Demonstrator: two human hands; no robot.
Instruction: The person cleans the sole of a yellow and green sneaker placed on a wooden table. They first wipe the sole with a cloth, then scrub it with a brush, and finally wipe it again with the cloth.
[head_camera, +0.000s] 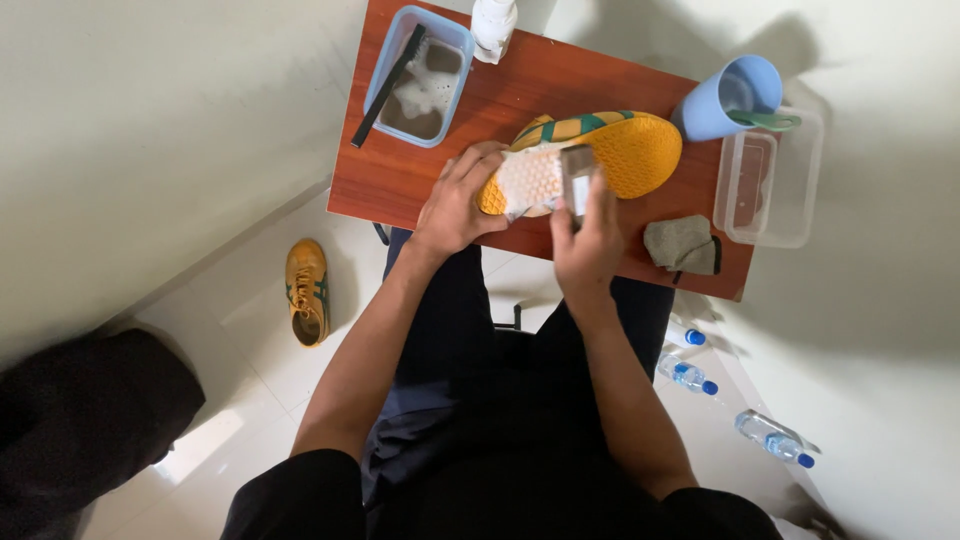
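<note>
A yellow shoe (620, 150) with green stripes lies sole-up on a small reddish wooden table (400, 185). White foam covers the heel end of the sole. My left hand (455, 205) grips the heel end and holds the shoe steady. My right hand (588, 240) is closed on a small brush (577, 178), whose head presses on the foamy part of the sole.
A blue tub (420, 75) of soapy water with a black stick stands at the table's back left, beside a white bottle (493, 25). A blue cup (728, 97), clear container (770, 180) and grey cloth (682, 245) sit right. The matching shoe (306, 290) and water bottles (690, 375) lie on the floor.
</note>
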